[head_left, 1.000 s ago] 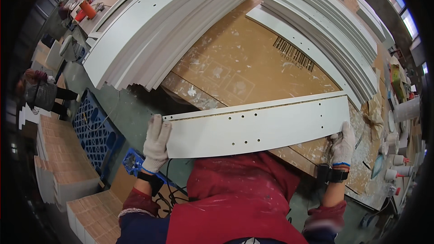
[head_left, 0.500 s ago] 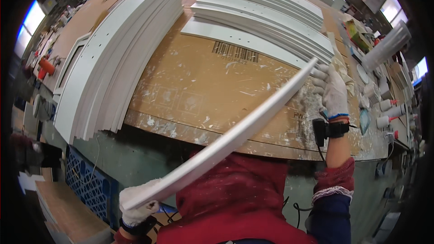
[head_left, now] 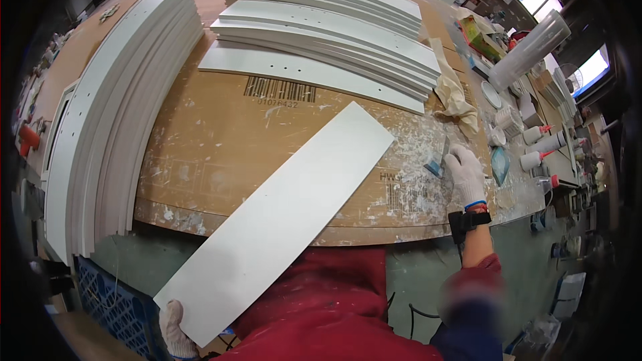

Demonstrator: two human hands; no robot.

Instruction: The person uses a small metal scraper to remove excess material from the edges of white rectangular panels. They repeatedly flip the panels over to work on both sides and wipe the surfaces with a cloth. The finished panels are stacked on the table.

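Note:
My left hand [head_left: 176,331], in a white knit glove, grips the near end of a long white board [head_left: 287,217]. The board slants away to the right across the table's front edge, broad face up, and its far end is over the cardboard. My right hand [head_left: 466,172], also gloved, is low over the paint-spattered right part of the table. Its fingers are curled in at a small scraper with a blue part [head_left: 433,168] and a thin grey edge standing up by the fingertips. The fingers partly hide how it is held.
Stacked white boards with drilled holes stand at the left [head_left: 114,120] and lie at the back [head_left: 321,23]. A crumpled cloth [head_left: 456,97], a clear plastic roll [head_left: 531,50] and red-tipped bottles [head_left: 535,159] sit on the right. A blue plastic crate [head_left: 117,311] is below the table, left.
The board has turned from edge-up to broad face up. My right hand has left its far end and come down nearer to the blue scraper. The view has shifted to the right.

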